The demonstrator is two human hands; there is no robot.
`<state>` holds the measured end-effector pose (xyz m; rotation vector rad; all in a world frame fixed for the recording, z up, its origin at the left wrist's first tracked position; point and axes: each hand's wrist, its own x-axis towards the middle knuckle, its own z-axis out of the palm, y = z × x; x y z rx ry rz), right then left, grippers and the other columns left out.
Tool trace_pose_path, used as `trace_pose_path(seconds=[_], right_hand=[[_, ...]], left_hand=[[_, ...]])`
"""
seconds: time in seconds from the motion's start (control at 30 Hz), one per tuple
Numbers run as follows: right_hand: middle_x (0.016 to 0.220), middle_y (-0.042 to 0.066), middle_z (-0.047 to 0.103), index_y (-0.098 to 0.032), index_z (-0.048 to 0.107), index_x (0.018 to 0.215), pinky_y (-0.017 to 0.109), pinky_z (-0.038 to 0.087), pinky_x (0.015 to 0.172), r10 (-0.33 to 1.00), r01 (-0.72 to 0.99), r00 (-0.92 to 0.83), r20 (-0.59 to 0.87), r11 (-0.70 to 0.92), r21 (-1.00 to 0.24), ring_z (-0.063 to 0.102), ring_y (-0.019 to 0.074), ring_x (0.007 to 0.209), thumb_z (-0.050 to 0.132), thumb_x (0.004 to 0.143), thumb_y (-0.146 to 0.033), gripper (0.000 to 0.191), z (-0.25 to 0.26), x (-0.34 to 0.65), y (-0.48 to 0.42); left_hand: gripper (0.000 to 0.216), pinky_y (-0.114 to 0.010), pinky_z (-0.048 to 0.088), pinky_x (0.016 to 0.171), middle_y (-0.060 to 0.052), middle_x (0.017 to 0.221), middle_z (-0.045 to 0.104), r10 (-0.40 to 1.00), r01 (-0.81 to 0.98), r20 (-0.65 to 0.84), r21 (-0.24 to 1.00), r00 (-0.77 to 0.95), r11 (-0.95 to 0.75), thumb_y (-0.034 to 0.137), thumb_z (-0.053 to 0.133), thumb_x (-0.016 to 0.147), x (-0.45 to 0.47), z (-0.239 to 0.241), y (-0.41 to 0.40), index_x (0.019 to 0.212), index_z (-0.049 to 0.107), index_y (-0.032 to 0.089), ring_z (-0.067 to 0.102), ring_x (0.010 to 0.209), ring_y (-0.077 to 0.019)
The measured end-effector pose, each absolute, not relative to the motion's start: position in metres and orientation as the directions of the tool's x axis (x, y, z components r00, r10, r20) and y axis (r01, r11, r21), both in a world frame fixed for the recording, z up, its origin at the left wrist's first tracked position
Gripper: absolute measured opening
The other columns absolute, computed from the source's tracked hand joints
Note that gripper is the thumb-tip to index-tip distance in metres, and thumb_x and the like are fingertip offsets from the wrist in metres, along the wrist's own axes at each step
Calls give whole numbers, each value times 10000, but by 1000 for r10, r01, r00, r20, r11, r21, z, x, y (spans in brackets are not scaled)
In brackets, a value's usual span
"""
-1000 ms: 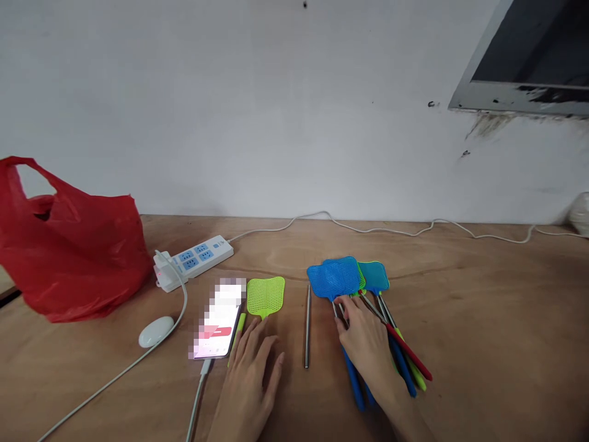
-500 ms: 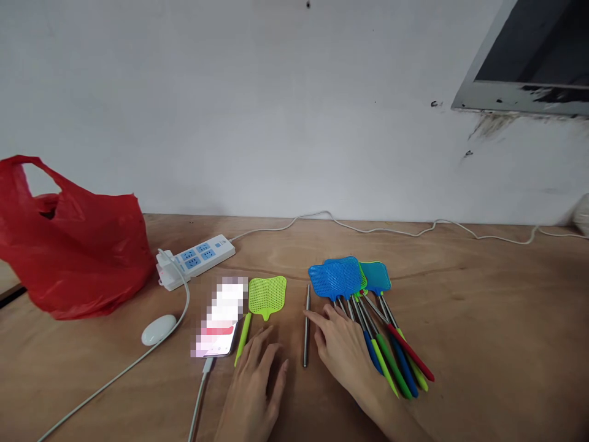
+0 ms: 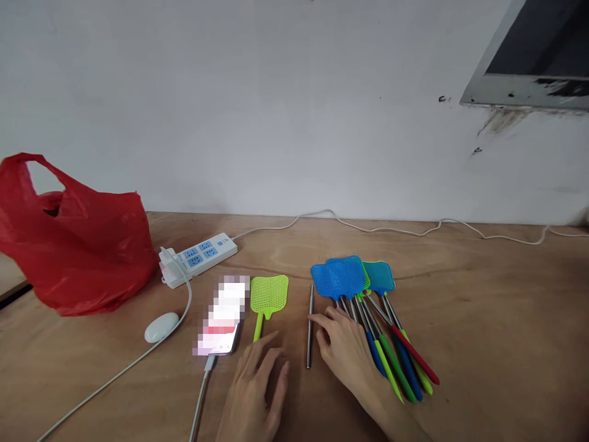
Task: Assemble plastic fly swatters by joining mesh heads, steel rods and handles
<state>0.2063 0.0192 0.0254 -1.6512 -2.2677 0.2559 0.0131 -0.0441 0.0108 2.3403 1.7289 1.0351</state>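
My left hand rests low over the table, fingers loosely apart, with its fingertips at the near end of a yellow-green handle. The handle's far end meets the neck of a yellow-green fly swatter head; whether the two are joined I cannot tell. A separate metal rod lies upright in view between my hands. My right hand has its index finger stretched to the rod, apparently touching it. Beneath and beside that hand spreads a pile of fly swatters with blue, green and red handles.
A lit phone on a charging cable lies left of the yellow-green swatter head. Farther left are a white oval case, a power strip and a red plastic bag. A thin white cord runs along the wall.
The yellow-green handle has shifted right, from beside the phone to under the swatter head's neck. My hands stay nearly in place; the view has shifted slightly.
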Motion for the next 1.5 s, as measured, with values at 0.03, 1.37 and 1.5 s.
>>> trace_pose_path(seconds=[0.03, 1.37, 1.5], right_hand=[[1006, 70, 690, -271, 721, 1135, 326, 451, 679, 948, 888, -278, 156, 315, -335, 670, 249, 936, 464, 899, -99, 388, 25, 206, 19], [705, -10, 666, -194, 654, 1103, 218, 317, 428, 981, -390, 97, -167, -117, -913, 463, 108, 503, 798, 702, -444, 494, 39, 212, 27], [796, 55, 717, -172, 719, 903, 256, 430, 522, 984, -492, 37, -172, -132, -861, 584, 146, 615, 816, 691, -436, 352, 39, 210, 27]], left_hand=[[197, -428, 602, 838, -99, 1180, 681, 866, 837, 483, 415, 129, -356, 266, 461, 973, 13, 11, -43, 1011, 652, 237, 687, 1038, -271], [245, -328, 587, 690, -65, 1009, 730, 963, 670, 220, 692, 158, -268, 179, 425, 897, 19, 6, -37, 1090, 559, 250, 734, 848, -245], [305, -277, 575, 634, -31, 1005, 769, 950, 690, 252, 655, 184, -308, 180, 412, 925, 21, 4, -44, 1185, 539, 277, 756, 795, -230]])
